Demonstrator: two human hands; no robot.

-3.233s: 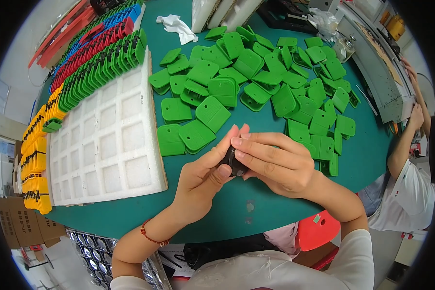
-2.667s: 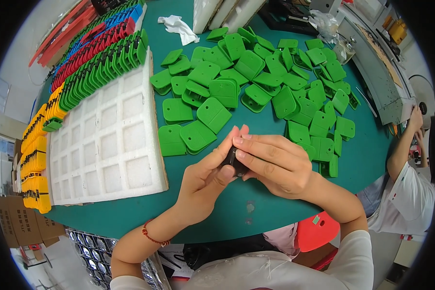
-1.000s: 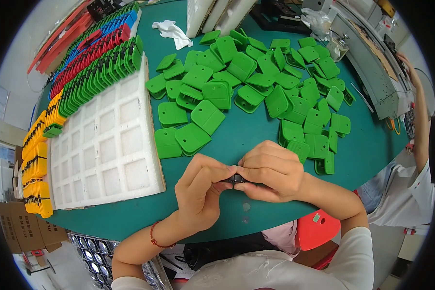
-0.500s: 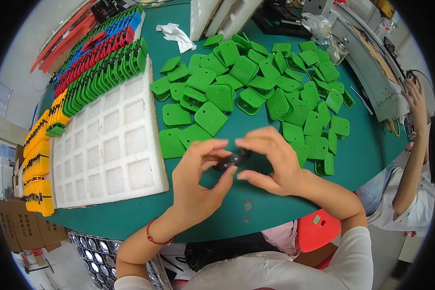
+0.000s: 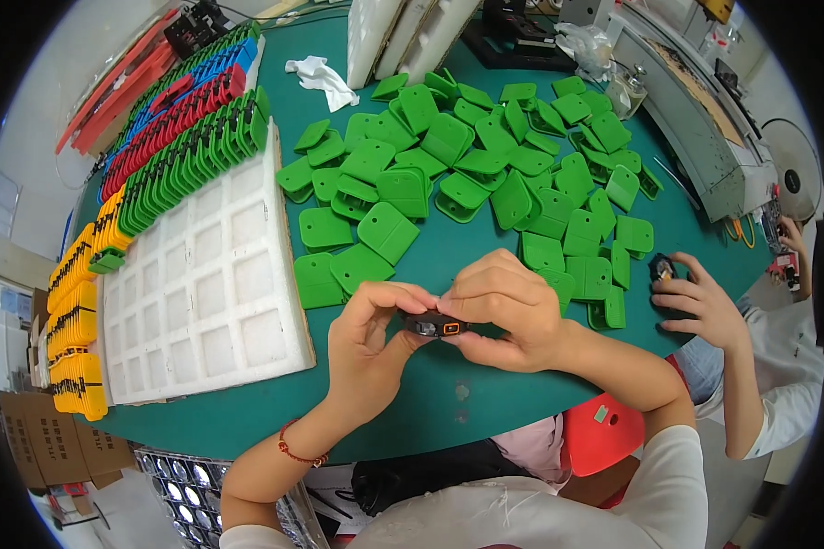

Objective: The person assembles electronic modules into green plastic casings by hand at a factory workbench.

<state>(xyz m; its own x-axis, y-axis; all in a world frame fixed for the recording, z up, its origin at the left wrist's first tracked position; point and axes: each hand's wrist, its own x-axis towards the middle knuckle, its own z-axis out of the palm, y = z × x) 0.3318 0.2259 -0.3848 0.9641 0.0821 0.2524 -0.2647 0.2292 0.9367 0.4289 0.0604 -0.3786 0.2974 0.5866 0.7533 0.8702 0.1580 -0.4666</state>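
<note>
My left hand (image 5: 366,352) and right hand (image 5: 508,316) are pinching a small black gadget (image 5: 423,325) from both sides above the green table (image 5: 412,412), its edge showing an orange square mark (image 5: 451,328). Green plastic covers (image 5: 389,231) are lying loose beyond; at left, a white foam tray (image 5: 206,274) is resting near a brown carton (image 5: 55,444) bearing dark printing.

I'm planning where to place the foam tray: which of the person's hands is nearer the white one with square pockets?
Left. The left hand is just right of the white foam tray; the right hand is farther right.
</note>
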